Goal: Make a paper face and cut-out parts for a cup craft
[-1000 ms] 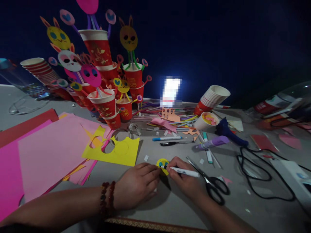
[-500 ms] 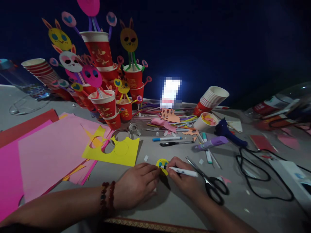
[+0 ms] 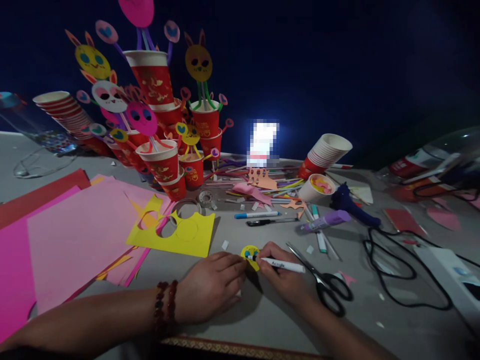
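A small round yellow paper face [image 3: 248,249] with blue eye spots lies on the table between my hands. My right hand [image 3: 279,272] is closed around a white acrylic marker [image 3: 287,265], its dark tip touching the face by the blue spots. At the disc's left edge, my left hand [image 3: 215,280] rests with its fingers together, holding the paper down; the thumb is hidden. A bit of something white peeks out under those fingers. Beaded bracelets circle the left wrist. Black-handled scissors [image 3: 324,285] lie beside my right hand.
Yellow card with cut-out holes [image 3: 195,242] and pink paper sheets [image 3: 75,235] lie left. Decorated red cups [image 3: 161,162] stand behind. Pens [image 3: 272,221], a purple glue stick [image 3: 324,221], a blue glue gun [image 3: 352,205], stacked cups [image 3: 326,152] and a black cord [image 3: 412,302] occupy the right side.
Almost nothing differs. Both hands, the marker and the yellow face stay in the same place, with the marker tip still at the blue spots.
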A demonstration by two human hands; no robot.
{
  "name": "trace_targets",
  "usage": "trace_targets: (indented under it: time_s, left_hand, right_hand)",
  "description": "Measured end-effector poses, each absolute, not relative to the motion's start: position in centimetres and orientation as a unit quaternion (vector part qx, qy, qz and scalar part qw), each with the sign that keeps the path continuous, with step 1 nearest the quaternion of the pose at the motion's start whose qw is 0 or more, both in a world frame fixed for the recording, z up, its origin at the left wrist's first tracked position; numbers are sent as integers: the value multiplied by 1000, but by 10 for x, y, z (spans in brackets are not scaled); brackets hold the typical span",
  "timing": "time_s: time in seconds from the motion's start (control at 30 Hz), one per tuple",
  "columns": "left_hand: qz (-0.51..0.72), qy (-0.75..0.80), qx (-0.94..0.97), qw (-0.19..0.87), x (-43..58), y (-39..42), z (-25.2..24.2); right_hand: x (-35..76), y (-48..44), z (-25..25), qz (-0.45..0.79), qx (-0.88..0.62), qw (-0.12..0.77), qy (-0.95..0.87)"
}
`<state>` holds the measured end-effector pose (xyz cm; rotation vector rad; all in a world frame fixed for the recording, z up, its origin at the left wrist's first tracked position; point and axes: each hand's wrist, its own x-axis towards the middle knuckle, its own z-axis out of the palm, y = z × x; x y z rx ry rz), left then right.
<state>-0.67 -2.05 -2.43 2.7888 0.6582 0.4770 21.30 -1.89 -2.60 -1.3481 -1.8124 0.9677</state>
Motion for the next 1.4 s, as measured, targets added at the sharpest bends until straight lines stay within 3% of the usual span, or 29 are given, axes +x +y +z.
trace_targets:
  time_s: [1.4]
  left_hand:
    - [165, 225, 953, 115, -8, -21, -27]
  right_hand:
    - [215, -20, -30, 335, -535, 349, -693]
